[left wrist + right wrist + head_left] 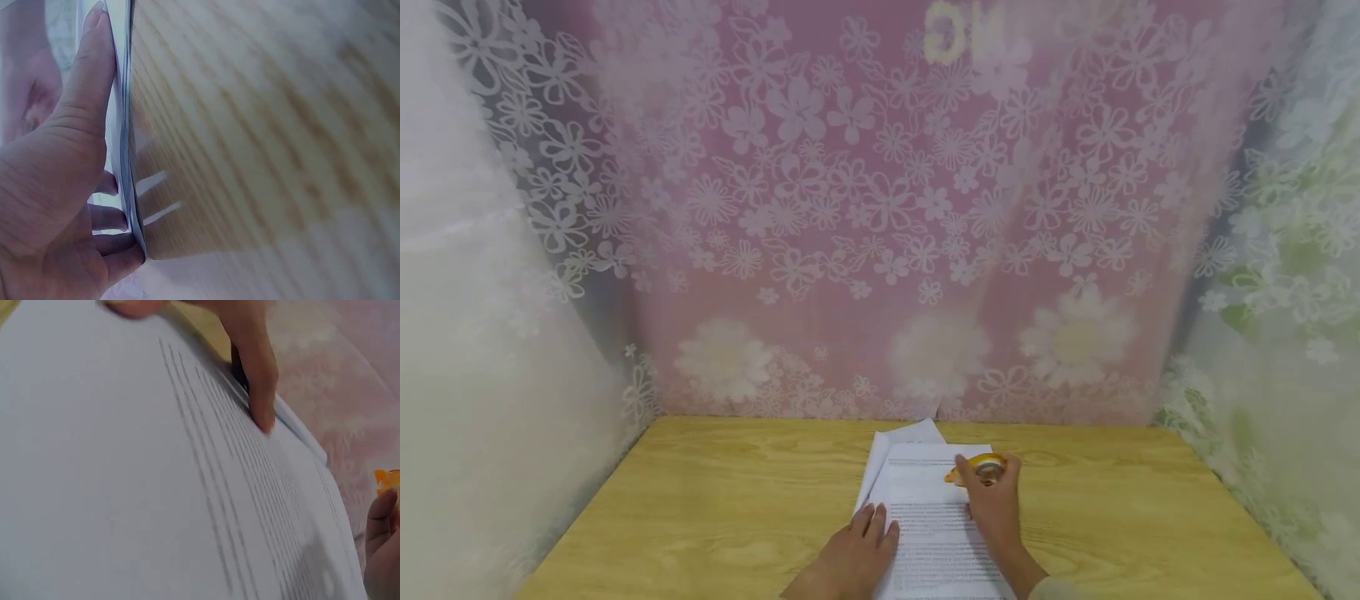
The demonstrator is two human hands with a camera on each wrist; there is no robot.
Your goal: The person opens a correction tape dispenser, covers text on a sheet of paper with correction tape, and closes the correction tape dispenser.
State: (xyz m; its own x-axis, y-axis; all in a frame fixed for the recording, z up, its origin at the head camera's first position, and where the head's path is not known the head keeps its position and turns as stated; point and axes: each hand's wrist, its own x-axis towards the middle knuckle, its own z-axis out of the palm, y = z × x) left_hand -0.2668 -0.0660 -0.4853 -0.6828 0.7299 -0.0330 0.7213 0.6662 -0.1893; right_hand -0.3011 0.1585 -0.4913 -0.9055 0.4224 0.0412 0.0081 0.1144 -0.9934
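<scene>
A sheet of printed paper (936, 550) lies on the table, its text running in dense lines below a blank band near the top. My left hand (853, 557) rests on its left edge with fingers extended; the left wrist view shows the thumb (94, 81) along the sheet's edge. Over the upper right of the page, my right hand (1000, 512) holds an orange, partly clear correction tape (990, 473) between thumb and fingers, its pointed end toward the left. The same correction tape (389, 480) shows at the right edge of the right wrist view.
Beneath the printed page, other white sheets (917, 432) stick out at the top and left. The wood-grain table (737, 492) meets a pink flowered curtain (850, 333) at the back. Pale sheeting hangs on the left and right sides.
</scene>
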